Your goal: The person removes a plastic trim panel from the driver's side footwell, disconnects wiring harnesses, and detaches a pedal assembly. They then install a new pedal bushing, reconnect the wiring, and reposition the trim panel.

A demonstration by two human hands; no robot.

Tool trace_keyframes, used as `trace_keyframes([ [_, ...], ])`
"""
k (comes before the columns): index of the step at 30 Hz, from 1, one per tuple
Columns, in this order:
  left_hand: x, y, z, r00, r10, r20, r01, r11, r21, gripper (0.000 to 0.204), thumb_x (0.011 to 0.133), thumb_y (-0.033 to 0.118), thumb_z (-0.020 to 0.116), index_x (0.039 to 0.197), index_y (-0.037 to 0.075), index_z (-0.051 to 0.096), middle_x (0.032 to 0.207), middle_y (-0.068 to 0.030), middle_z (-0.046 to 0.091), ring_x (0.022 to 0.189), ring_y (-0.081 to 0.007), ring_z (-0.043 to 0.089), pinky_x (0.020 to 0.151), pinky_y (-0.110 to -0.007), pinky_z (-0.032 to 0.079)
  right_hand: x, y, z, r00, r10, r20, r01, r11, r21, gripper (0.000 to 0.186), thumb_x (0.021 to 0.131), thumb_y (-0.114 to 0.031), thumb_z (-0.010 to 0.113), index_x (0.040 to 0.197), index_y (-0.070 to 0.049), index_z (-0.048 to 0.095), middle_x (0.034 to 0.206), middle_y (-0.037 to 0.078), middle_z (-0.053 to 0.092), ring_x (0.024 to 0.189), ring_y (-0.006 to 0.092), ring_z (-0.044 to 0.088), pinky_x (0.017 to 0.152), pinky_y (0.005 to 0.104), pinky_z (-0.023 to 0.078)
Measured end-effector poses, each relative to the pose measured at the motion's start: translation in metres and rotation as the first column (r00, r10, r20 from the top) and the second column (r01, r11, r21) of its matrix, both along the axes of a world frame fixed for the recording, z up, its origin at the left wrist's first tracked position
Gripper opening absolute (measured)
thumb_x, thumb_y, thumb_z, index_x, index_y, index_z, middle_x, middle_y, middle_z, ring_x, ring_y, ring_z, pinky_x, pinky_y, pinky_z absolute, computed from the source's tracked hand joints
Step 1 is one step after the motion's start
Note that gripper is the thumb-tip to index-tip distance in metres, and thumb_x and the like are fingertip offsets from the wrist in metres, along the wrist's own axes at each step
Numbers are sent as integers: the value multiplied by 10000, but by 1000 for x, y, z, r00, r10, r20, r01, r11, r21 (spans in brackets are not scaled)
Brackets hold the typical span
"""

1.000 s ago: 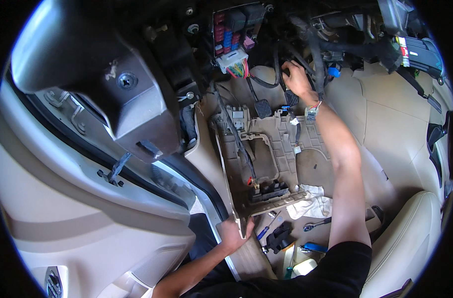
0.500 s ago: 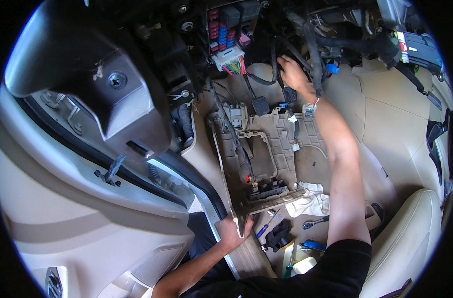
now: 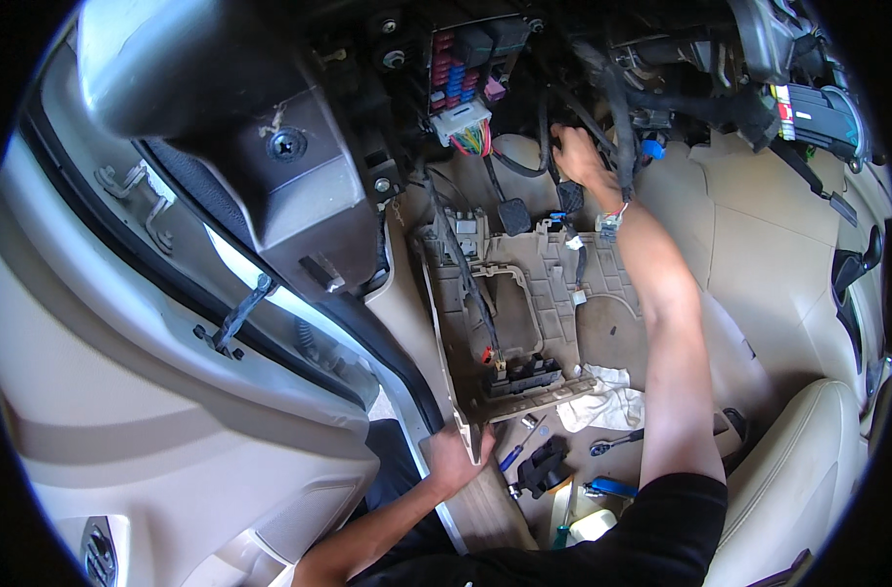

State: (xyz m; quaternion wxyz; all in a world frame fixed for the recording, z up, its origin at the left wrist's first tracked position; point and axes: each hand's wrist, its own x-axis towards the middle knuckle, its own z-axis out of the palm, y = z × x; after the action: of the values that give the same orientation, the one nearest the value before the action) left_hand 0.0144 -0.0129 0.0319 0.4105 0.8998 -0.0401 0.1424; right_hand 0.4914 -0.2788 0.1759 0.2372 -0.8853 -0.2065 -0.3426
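Note:
My left hand is closed round the near corner of a beige lower dashboard panel, its fingers partly behind the edge. The panel lies tilted in the footwell, ribbed inner side up, with a black switch block and wires on it. My right arm reaches across the panel's right side. Up beside the hanging cables, my right hand has its fingers bent inward above a black pedal; cables and shadow hide whatever it grips. A second pedal hangs to its left.
A fuse box and white connector hang above. The steering column cover juts in at left. On the floor lie a white rag, ratchet, screwdriver and black bracket. The seat stands right, the open door left.
The view has shifted slightly, so the column cover and fuse box sit farther right and lower. Both hands keep nearly the same places, the left still on the panel corner.

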Motion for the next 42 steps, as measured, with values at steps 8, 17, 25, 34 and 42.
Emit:
trace_keyframes([
  [8,-3,5,-19,995,5,-104,-2,1000,26,217,940,264,749,880,56,743,713,-110,716,649,-258,716,626,-390,569,-16,2,4,998,-48,-38,48,999,-15,216,928,-140,707,1100,-17,663,1104,277,713,1047,501,661,908,565,544],
  [17,-5,7,-28,989,-36,-144,35,999,-5,197,969,209,745,1047,28,751,848,-75,768,767,-185,743,717,-350,586,-21,2,-3,1000,-4,-31,8,994,110,202,932,-143,701,1087,-19,664,1096,256,715,1027,489,668,891,548,549],
  [25,-5,9,-37,980,-59,-188,54,998,-32,177,973,189,739,1036,24,755,839,-77,761,783,-183,740,724,-338,582,-14,-1,-4,1000,8,3,-8,995,99,208,922,-118,706,1092,-8,660,1098,252,711,1028,485,668,891,545,544],
  [34,-3,5,-28,996,-31,-84,30,999,-24,165,959,198,737,960,34,753,779,-104,731,706,-225,721,651,-365,572,-11,-7,7,964,40,262,112,834,-541,232,886,-74,684,1098,6,635,1148,197,659,1142,422,631,952,490,557],
  [42,-1,6,-20,999,-47,4,47,999,-21,203,916,227,742,817,52,715,700,-181,673,578,-363,685,521,-446,558,2,-3,22,968,-102,231,239,666,-706,270,907,-100,593,1136,12,682,1146,171,699,1117,328,678,914,424,601],
])
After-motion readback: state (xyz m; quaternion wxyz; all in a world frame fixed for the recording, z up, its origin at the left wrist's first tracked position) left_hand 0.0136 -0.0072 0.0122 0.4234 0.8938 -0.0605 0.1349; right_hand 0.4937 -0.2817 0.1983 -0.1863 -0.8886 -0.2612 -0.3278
